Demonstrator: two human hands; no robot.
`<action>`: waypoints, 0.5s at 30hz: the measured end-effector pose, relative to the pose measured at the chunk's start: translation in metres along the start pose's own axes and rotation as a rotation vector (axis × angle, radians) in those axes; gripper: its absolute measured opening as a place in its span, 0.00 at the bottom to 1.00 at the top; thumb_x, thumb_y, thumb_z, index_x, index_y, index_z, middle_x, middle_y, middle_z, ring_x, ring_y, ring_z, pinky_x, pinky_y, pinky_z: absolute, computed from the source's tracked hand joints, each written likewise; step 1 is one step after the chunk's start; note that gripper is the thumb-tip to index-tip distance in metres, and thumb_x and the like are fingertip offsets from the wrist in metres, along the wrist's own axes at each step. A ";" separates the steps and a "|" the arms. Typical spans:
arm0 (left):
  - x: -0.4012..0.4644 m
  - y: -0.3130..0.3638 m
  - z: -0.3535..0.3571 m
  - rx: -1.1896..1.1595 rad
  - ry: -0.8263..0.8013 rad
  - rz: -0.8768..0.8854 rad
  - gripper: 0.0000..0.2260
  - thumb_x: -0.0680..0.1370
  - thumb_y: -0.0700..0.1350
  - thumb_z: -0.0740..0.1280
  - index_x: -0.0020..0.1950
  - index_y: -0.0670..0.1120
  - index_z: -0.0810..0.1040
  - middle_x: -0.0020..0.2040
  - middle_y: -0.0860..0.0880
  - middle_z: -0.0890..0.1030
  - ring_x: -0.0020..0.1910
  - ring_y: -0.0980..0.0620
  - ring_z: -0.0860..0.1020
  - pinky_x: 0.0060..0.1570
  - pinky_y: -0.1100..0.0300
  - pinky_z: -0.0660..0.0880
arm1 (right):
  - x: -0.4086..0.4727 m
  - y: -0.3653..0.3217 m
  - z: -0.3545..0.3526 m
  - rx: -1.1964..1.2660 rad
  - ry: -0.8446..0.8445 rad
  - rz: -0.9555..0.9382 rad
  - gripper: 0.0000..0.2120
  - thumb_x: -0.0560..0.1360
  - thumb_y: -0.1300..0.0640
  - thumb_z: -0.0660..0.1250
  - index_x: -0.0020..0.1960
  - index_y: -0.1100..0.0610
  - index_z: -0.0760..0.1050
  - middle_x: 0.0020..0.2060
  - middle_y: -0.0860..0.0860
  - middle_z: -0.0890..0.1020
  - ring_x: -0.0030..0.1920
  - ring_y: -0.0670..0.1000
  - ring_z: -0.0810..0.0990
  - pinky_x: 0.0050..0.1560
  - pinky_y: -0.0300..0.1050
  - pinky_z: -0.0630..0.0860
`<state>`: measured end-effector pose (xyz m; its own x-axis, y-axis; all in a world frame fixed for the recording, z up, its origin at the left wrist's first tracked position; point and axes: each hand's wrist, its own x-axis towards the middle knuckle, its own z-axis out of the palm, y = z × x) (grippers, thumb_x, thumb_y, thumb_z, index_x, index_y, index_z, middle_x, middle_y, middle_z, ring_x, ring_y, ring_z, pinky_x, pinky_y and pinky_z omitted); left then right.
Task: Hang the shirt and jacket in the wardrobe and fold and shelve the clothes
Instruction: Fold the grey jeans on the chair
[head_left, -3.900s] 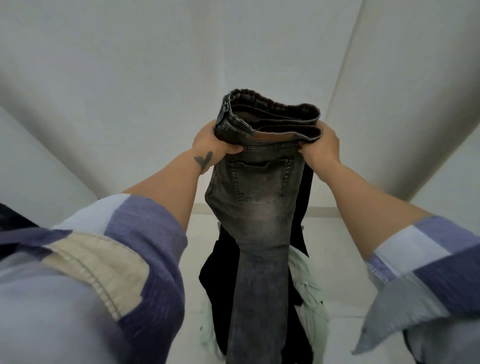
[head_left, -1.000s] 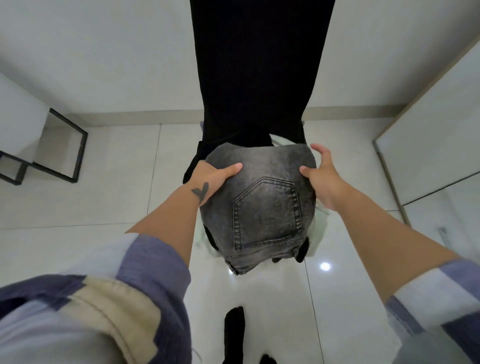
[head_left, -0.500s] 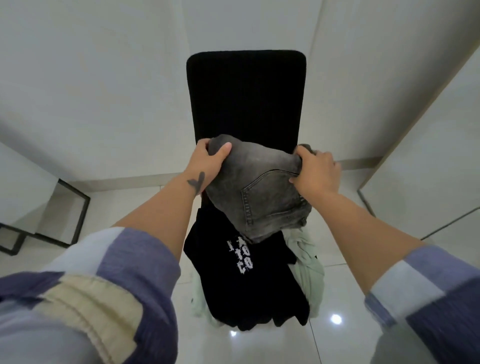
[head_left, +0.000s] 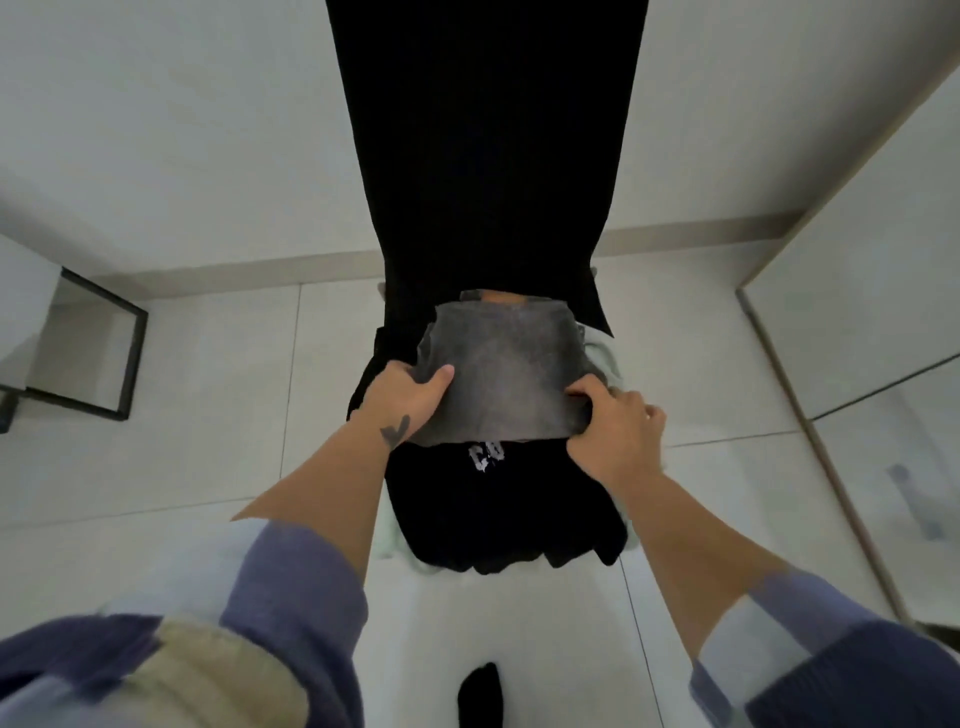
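A: Step in hand?

B: Folding, by my read. Grey jeans (head_left: 501, 374) lie as a folded bundle on the chair (head_left: 483, 156) seat, against the foot of its black backrest, on top of a black printed T-shirt (head_left: 498, 499).

A: The hands?

B: Left hand (head_left: 402, 400) grips the bundle's left edge, thumb on top, fingers curled under. Right hand (head_left: 610, 431) pinches the near right corner, fingers bunched in the denim. Both closed on the jeans, neither spread.

A: Anything else on the chair?

B: A pale green garment (head_left: 605, 358) shows at the seat's right edge, under the black shirt; another sliver of it at the left front. Can't tell what garment it is.

A: Wardrobe?

B: A pale panel (head_left: 852, 322) right of the chair may be its door; no shelf in view. A black metal frame (head_left: 98, 353) stands well left of the chair.

A: Next move?

B: Judgement only: either one more fold, or lift the bundle with both hands supporting it from under so the layers don't slide apart, then turn toward the panel. The shirt beneath isn't folded yet.
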<state>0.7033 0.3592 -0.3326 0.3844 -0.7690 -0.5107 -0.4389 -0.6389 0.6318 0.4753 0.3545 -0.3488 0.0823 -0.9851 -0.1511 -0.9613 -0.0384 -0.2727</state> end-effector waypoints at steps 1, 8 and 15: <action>-0.003 -0.013 0.008 0.022 -0.028 -0.041 0.30 0.75 0.63 0.63 0.67 0.42 0.69 0.63 0.44 0.76 0.59 0.43 0.76 0.49 0.57 0.71 | -0.008 0.003 0.011 0.029 -0.030 0.027 0.22 0.65 0.57 0.64 0.57 0.42 0.70 0.47 0.49 0.79 0.55 0.56 0.73 0.58 0.52 0.64; -0.003 -0.045 0.044 -0.111 0.001 -0.070 0.35 0.73 0.68 0.61 0.69 0.44 0.69 0.65 0.45 0.76 0.62 0.43 0.75 0.57 0.54 0.72 | -0.013 0.005 0.042 0.436 0.025 0.155 0.13 0.77 0.46 0.58 0.61 0.44 0.64 0.39 0.49 0.78 0.45 0.55 0.76 0.57 0.53 0.65; 0.009 -0.033 0.048 -0.205 0.148 0.224 0.29 0.77 0.51 0.67 0.75 0.52 0.60 0.69 0.50 0.73 0.68 0.46 0.71 0.65 0.54 0.66 | 0.022 0.000 0.042 0.466 0.099 0.177 0.22 0.79 0.59 0.55 0.70 0.45 0.57 0.44 0.55 0.78 0.47 0.59 0.79 0.49 0.53 0.73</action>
<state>0.6825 0.3727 -0.3861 0.4176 -0.8691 -0.2650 -0.3594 -0.4258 0.8304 0.4884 0.3399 -0.3924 -0.1182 -0.9818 -0.1487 -0.7370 0.1871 -0.6495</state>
